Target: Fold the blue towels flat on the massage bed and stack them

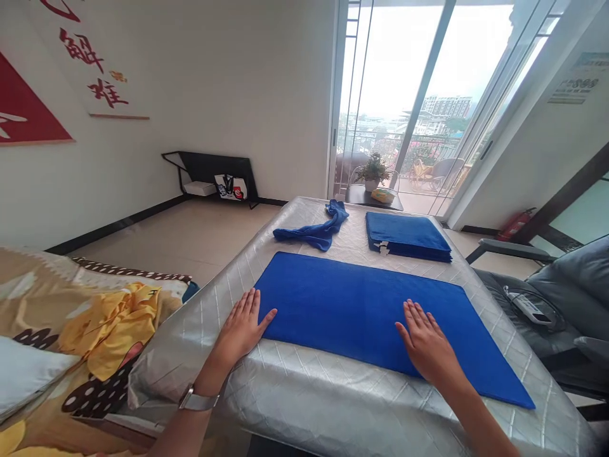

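Observation:
A blue towel point(333, 304) lies spread out flat across the silver quilted cover point(304, 387) of a table or bed. My left hand point(245, 327) rests at the towel's left edge, fingers stretched out and thumb on the cloth. Flat on the towel's right half lies my right hand point(423, 336), its fingers extended. Neither hand grips anything. Beyond the towel, a crumpled blue cloth point(314, 233) sits at the far left. A neat stack of folded blue towels point(406, 235) with white tags stands at the far right.
To the left, a bed point(28, 279) with patterned bedding holds a yellow garment point(114, 324) and a white pillow point(28, 374). A dark armchair point(580, 298) with a power strip point(528, 306) stands close on the right. Behind the table is a potted plant point(372, 171) by the glass door.

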A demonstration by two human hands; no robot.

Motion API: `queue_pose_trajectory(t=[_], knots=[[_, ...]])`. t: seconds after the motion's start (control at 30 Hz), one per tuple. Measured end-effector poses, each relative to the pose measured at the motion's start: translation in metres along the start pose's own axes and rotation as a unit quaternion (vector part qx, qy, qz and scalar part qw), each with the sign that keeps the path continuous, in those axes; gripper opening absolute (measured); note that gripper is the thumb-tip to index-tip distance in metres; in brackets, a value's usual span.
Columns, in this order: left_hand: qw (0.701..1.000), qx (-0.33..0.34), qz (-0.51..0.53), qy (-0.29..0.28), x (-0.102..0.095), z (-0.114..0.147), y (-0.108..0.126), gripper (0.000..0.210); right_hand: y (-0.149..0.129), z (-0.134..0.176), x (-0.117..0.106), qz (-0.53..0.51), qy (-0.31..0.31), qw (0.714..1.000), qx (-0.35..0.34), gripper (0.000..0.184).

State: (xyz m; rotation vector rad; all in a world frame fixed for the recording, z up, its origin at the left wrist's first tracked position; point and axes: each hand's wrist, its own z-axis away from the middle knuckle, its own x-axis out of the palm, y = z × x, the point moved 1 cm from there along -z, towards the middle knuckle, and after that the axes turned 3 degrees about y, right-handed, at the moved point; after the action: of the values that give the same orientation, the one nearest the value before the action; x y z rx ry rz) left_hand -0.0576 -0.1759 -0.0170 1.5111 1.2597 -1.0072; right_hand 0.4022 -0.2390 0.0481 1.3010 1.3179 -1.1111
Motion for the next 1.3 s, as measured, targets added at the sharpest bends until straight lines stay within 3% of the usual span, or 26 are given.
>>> queue_pose_trajectory(t=[0.13, 0.27, 0.4, 0.6, 0.67, 0.77, 0.97, 1.07, 1.13, 1.23, 1.3], knots=[[1.000, 0.008, 0.008, 0.011, 0.000, 0.000, 0.000, 0.096, -0.069, -0.031, 0.003, -0.040, -0.046, 0.996, -0.069, 0.078], [1.000, -0.001, 0.011, 0.000, 0.000, 0.000, 0.001, 0.096, -0.077, -0.037, 0.016, -0.067, -0.083, 0.993, -0.055, 0.080], [1.000, -0.001, 0.012, -0.002, -0.001, 0.001, 0.001, 0.098, -0.026, -0.022, 0.029, -0.062, -0.061, 0.996, -0.016, 0.085], [1.000, -0.003, 0.009, -0.009, 0.000, 0.001, 0.000, 0.099, 0.118, 0.017, 0.051, -0.026, -0.007, 0.991, 0.130, 0.087], [1.000, -0.002, 0.005, -0.012, 0.001, 0.001, -0.001, 0.099, 0.152, 0.029, 0.055, -0.035, 0.003, 0.985, 0.168, 0.090], [1.000, -0.006, -0.003, -0.029, 0.001, 0.000, -0.005, 0.100, 0.172, 0.039, 0.055, -0.048, 0.008, 0.978, 0.203, 0.095], [0.995, -0.020, -0.015, -0.095, -0.010, -0.013, -0.008, 0.098, 0.164, 0.038, 0.055, -0.055, 0.016, 0.977, 0.204, 0.097], [0.997, 0.009, 0.000, -0.072, -0.020, -0.021, 0.032, 0.096, 0.165, 0.038, 0.058, -0.058, 0.028, 0.978, 0.200, 0.097], [0.993, 0.093, 0.036, -0.069, -0.025, -0.024, 0.080, 0.091, 0.166, 0.038, 0.058, -0.059, 0.031, 0.978, 0.199, 0.096], [0.960, 0.236, 0.096, -0.116, -0.024, -0.026, 0.161, 0.084, 0.165, 0.038, 0.056, -0.058, 0.026, 0.978, 0.200, 0.098], [0.941, 0.284, 0.120, -0.142, -0.019, -0.029, 0.203, 0.082, 0.164, 0.038, 0.055, -0.056, 0.023, 0.978, 0.200, 0.098]])
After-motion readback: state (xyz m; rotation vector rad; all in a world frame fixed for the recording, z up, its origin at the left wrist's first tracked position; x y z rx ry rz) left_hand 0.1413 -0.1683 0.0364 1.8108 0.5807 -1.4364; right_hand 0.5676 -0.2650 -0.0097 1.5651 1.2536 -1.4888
